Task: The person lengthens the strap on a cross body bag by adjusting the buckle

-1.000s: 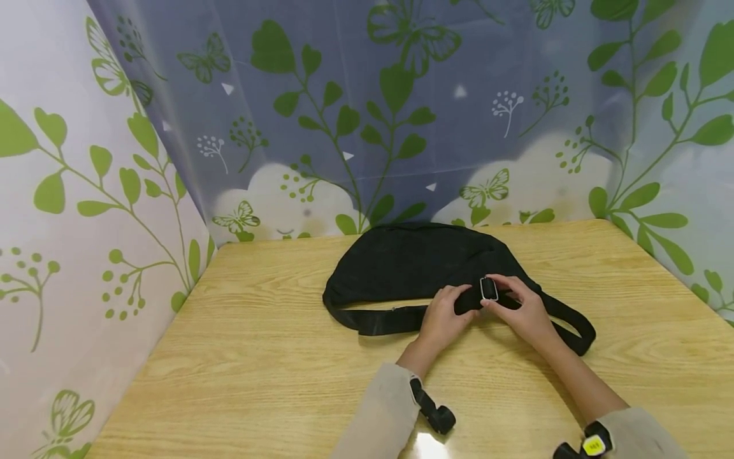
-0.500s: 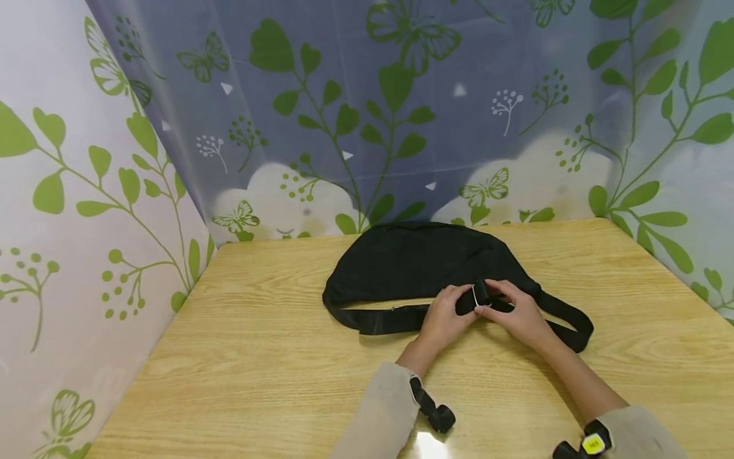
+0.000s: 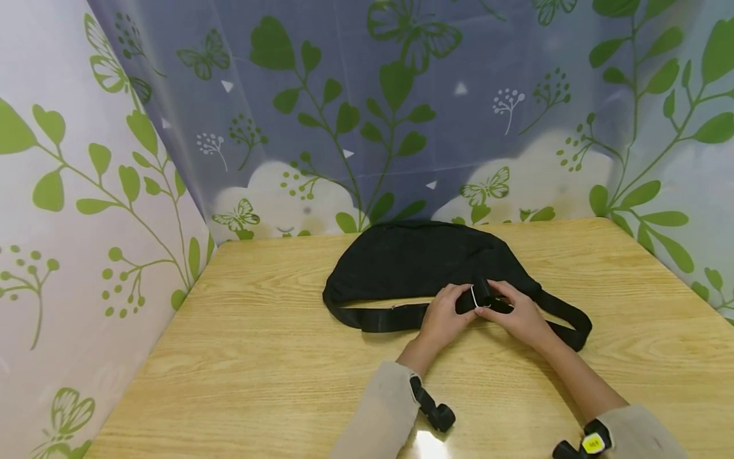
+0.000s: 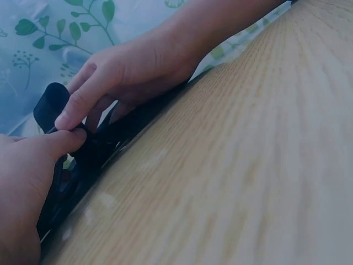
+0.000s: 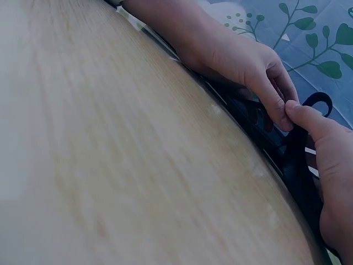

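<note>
A black half-moon waist bag (image 3: 418, 261) lies flat near the back of the wooden table. Its black strap (image 3: 392, 320) runs along the near side and loops out at the right. My left hand (image 3: 444, 322) pinches the strap just left of a silver rectangular buckle (image 3: 474, 296). At the buckle's right side my right hand (image 3: 524, 319) pinches the strap between thumb and fingers. A loop of strap (image 4: 52, 105) rises above the buckle in the left wrist view. Both thumbs nearly meet in the right wrist view, and part of the buckle is hidden behind the fingers.
The wooden table (image 3: 258, 370) spreads in front and to both sides. A patterned cloth backdrop (image 3: 321, 127) rises right behind the bag, with similar panels at left and right. Black bands with small devices (image 3: 438, 417) sit at both wrists.
The buckle has turned and shifted slightly left, toward my left hand, and my right hand has moved left with it. A strap loop now stands up at the buckle. The bag stays put.
</note>
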A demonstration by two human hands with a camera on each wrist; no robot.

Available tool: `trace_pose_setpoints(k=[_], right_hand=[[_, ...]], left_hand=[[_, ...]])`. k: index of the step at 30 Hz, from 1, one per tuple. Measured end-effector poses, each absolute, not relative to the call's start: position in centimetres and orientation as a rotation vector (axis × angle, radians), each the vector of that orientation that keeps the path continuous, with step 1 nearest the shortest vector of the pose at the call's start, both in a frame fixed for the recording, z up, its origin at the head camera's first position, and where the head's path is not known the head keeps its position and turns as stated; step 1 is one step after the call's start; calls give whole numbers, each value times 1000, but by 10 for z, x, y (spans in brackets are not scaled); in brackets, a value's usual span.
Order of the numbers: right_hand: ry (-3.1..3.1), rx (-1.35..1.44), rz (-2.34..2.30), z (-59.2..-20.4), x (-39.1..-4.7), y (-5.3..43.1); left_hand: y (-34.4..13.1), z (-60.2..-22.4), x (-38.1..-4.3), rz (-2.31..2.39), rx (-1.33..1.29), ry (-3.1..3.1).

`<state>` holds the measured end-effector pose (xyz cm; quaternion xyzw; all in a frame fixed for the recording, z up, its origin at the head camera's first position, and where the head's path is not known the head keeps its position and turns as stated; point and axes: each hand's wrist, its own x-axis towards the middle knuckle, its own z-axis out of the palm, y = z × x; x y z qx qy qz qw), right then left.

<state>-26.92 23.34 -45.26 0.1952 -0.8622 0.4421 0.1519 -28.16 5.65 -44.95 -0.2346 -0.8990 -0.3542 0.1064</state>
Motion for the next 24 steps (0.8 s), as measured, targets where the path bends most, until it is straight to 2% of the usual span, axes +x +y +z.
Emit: trace_pose_setpoints(k=[16, 24], right_hand=[[-2427, 499, 1276, -437, -258, 228], [-2487, 559, 1261, -450, -268, 232]], left_hand=[[56, -446, -280, -1038, -657, -2649], [56, -446, -279, -1023, -671, -2672]])
